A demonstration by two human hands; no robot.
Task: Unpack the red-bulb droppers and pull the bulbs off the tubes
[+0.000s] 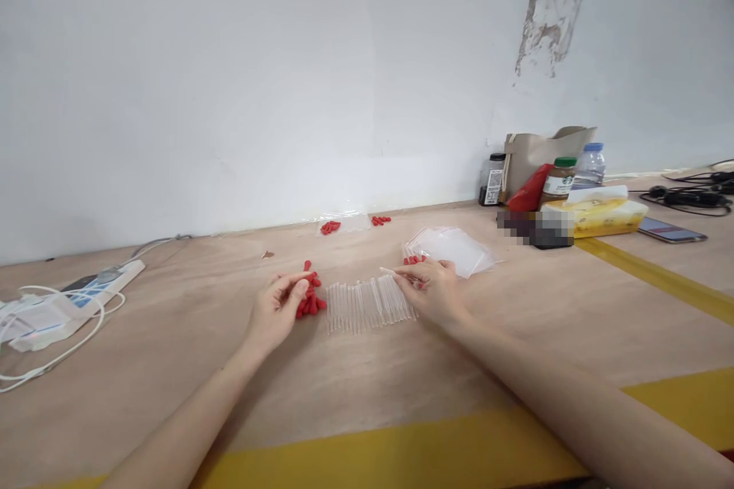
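A row of several clear thin tubes [367, 304] lies side by side on the wooden table [367, 382]. My right hand [431, 289] rests at the right end of the row and pinches one clear tube, which sticks out toward the left. My left hand [280, 306] sits at the left of the row, fingers curled over a small heap of red caps [311, 301]; whether it grips one I cannot make out. A few more red caps [413, 260] lie just behind my right hand.
Clear plastic bags [453, 248] lie behind my right hand. More red caps [330, 227] sit near the wall. A white power strip with cables [69, 306] is at the left. Bottles, a paper bag [544, 153], a tissue pack [602, 215] and a phone [670, 230] stand at the right.
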